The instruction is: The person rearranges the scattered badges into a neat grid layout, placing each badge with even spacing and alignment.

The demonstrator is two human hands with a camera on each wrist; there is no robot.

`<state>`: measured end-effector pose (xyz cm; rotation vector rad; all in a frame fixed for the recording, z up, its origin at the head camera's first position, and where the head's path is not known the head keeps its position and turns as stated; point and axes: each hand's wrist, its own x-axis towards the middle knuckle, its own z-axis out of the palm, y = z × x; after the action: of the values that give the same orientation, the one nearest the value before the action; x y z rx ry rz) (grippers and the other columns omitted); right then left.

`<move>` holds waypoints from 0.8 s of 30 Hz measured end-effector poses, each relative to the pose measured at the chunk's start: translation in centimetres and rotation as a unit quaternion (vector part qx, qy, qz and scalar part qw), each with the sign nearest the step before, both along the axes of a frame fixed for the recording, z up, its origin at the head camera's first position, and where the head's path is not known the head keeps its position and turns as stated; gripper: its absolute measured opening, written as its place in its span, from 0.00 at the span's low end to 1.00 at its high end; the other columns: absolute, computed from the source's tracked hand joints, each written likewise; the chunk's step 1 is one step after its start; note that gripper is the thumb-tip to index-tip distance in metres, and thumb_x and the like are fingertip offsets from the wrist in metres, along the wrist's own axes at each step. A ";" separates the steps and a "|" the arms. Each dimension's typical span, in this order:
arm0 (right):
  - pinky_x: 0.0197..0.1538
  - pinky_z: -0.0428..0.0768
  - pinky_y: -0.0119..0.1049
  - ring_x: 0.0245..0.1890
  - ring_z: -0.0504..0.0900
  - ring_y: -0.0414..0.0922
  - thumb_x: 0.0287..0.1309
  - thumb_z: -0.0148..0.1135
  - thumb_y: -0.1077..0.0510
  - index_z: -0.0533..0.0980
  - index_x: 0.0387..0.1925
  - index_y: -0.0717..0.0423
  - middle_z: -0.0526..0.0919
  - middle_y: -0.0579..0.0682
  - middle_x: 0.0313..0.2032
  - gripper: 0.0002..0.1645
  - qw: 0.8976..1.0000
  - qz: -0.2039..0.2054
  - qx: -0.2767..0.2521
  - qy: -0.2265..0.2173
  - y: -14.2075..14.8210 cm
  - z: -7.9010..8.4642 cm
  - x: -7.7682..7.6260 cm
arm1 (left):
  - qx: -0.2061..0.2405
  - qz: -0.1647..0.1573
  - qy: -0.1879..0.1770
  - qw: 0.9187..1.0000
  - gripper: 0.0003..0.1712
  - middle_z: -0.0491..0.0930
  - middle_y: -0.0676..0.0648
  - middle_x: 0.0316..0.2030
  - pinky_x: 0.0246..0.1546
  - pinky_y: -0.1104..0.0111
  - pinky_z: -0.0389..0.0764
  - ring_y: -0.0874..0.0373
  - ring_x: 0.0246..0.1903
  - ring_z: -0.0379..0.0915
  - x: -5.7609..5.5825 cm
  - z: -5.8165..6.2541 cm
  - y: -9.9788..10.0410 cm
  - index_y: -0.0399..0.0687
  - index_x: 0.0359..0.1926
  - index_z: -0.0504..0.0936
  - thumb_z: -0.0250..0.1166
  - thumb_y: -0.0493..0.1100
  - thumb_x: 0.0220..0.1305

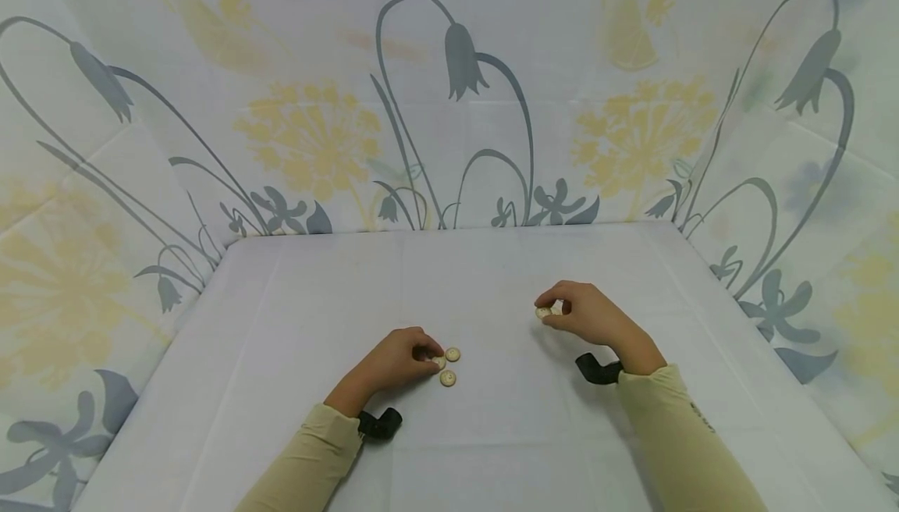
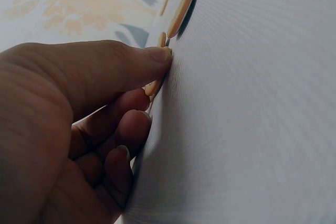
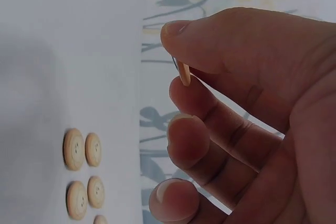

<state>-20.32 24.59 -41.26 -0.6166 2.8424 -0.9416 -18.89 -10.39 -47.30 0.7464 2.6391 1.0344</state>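
Observation:
My left hand (image 1: 396, 360) is low over the white table, thumb and fingertips pinching a pale wooden button (image 2: 152, 87). Close beside those fingertips lie two more buttons, one farther back (image 1: 453, 354) and one nearer (image 1: 448, 378). To the right and farther back, my right hand (image 1: 588, 314) holds another button (image 3: 184, 73) edge-on between thumb and forefinger, above the table. Its other fingers are bent and hold nothing. Several buttons (image 3: 73, 149) lie in two rows on the cloth beyond it in the right wrist view; in the head view this hand mostly hides them.
A white cloth (image 1: 492, 449) covers the table. Behind and at both sides hangs a flower-printed curtain (image 1: 492, 168), meeting the table's back edge. Black curved wrist mounts stick out under the left wrist (image 1: 381, 424) and the right wrist (image 1: 597, 370).

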 end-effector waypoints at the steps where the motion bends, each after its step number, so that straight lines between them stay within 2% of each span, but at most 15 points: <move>1: 0.33 0.73 0.34 0.34 0.72 0.43 0.57 0.68 0.56 0.82 0.48 0.55 0.83 0.47 0.44 0.17 1.000 -0.003 0.001 -0.001 0.2 0.0 0.0 | 0.000 0.000 0.000 1.000 0.09 0.76 0.58 0.31 0.36 0.72 0.73 0.65 0.32 0.70 0.0 0.0 0.0 0.52 0.41 0.87 0.71 0.45 0.58; 15: 0.30 0.72 0.35 0.32 0.71 0.43 0.57 0.68 0.54 0.82 0.49 0.53 0.83 0.49 0.44 0.17 0.999 -0.034 0.009 0.002 1.8 -0.2 -0.5 | 0.000 -0.001 0.001 1.000 0.09 0.77 0.58 0.31 0.36 0.71 0.73 0.65 0.33 0.71 0.0 0.0 0.0 0.52 0.41 0.87 0.71 0.45 0.58; 24: 0.32 0.71 0.36 0.35 0.72 0.45 0.58 0.66 0.55 0.81 0.51 0.53 0.82 0.52 0.45 0.18 0.998 -0.059 0.016 -0.004 3.0 0.1 -0.6 | -0.001 -0.005 0.004 1.000 0.10 0.77 0.58 0.31 0.36 0.72 0.74 0.66 0.33 0.71 -0.1 -0.2 0.0 0.52 0.41 0.87 0.71 0.45 0.58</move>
<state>-20.89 27.64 -41.11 -0.4442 2.9083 -0.9109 -18.97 -10.43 -47.46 0.7638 2.6391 1.0291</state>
